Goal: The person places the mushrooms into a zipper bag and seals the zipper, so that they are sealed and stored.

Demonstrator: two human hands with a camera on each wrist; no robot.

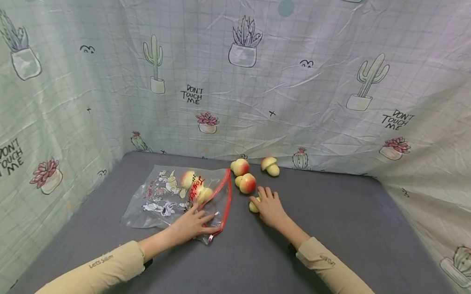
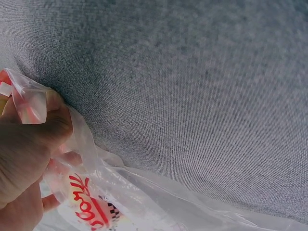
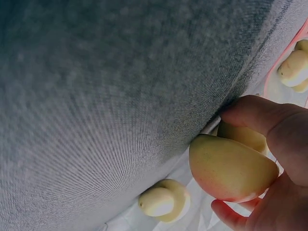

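Note:
A clear plastic zip bag (image 1: 139, 206) with a red zip edge and printed figures lies on the table's left side. Two yellow-and-red toy mushrooms show through its film. At the bag's mouth, my left hand (image 1: 190, 224) pinches the plastic between thumb and fingers, as the left wrist view (image 2: 29, 159) shows. My right hand (image 1: 273, 211) is right of the bag, its thumb and fingers round a toy mushroom (image 3: 231, 168) that is partly hidden from the head view. Just beyond that hand are two more mushrooms, one nearer (image 1: 247, 183) and one farther (image 1: 240, 167).
Another toy mushroom (image 1: 271, 166) lies on its side near the back edge of the grey table (image 1: 329, 225). A hanging cloth (image 1: 274, 89) printed with potted cacti encloses the back and both sides.

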